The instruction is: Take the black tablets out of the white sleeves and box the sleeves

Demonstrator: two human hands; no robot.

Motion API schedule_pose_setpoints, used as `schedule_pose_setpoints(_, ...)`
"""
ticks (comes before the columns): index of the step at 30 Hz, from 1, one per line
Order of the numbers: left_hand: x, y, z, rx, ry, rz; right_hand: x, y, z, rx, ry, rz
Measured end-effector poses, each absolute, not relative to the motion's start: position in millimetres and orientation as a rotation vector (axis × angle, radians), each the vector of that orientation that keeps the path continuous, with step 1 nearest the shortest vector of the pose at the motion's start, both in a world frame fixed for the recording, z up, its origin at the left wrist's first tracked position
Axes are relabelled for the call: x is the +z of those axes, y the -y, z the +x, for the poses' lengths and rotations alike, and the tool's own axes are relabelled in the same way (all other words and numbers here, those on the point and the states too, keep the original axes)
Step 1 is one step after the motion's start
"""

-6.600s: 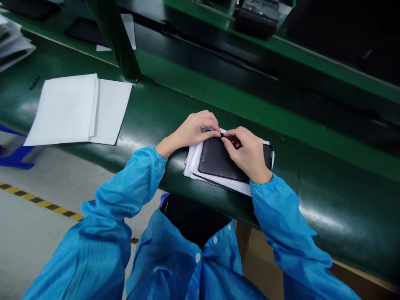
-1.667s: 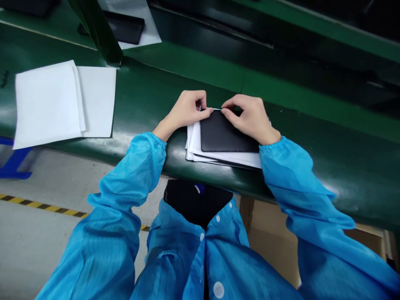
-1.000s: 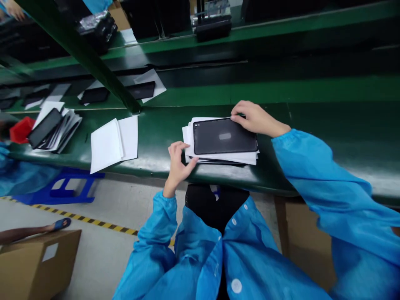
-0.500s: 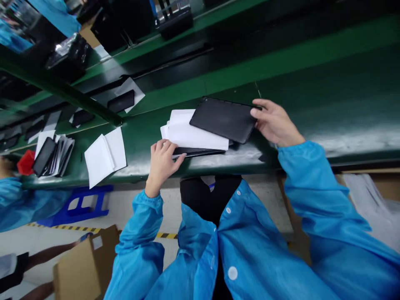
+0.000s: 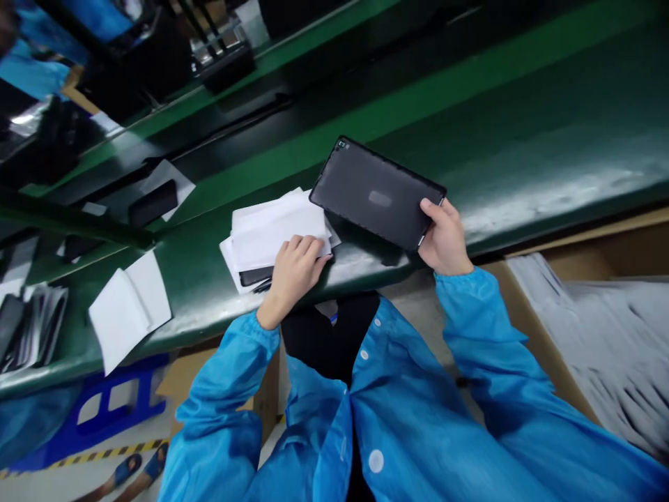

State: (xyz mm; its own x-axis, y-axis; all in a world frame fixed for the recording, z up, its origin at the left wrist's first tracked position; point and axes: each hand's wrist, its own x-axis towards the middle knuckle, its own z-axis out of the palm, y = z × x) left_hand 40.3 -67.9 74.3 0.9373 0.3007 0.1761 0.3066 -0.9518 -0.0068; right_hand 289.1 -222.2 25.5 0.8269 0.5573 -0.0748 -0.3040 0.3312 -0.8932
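My right hand (image 5: 444, 237) grips the right end of a black tablet back cover (image 5: 381, 202), thumb on its upper face. The cover is tilted over the bench, its left corner near a stack of white sheets (image 5: 277, 226). My left hand (image 5: 297, 270) lies over the front right part of that stack, fingers curled together on the top sheet and thumb at the front edge. What the fingertips pinch there is partly hidden. A dark flat panel (image 5: 256, 276) sticks out from under the sheets at the front.
Folded white sheets (image 5: 128, 307) lie to the left on the green bench (image 5: 523, 160). Farther left stands a bundle of dark and pale flat pieces (image 5: 36, 324). At right below is a carton (image 5: 543, 348) packed with pale sleeves (image 5: 617, 335). A blue stool (image 5: 115, 404) stands below left.
My right hand has turned the black cover and drawn it off most of the stack. My left hand has moved right across the sheets to their front right edge. The view has shifted right.
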Motion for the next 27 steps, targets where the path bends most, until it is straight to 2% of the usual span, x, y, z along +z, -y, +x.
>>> schedule_pose_setpoints(6, 72.6, 63.1, 36.9, -0.421, 0.524, -3.126, 28.4, 258.2, 283.7, 0.529, 0.106, -1.038)
schedule_pose_setpoints(11, 92.0, 58.1, -6.5, -0.485, 0.682, -3.108, 28.0, 272.4, 269.4, 0.482, -0.002, -1.078)
schedule_pose_setpoints(18, 106.4, 65.9, -59.7, -0.210, 0.818, -3.085, 13.3, 279.7, 249.3, 0.527, -0.003, -1.115)
schedule_pose_setpoints(27, 111.1, 61.2, -0.2, 0.085, 0.957, -3.030, 19.9, 274.4, 229.4, 0.589, 0.047, -1.163)
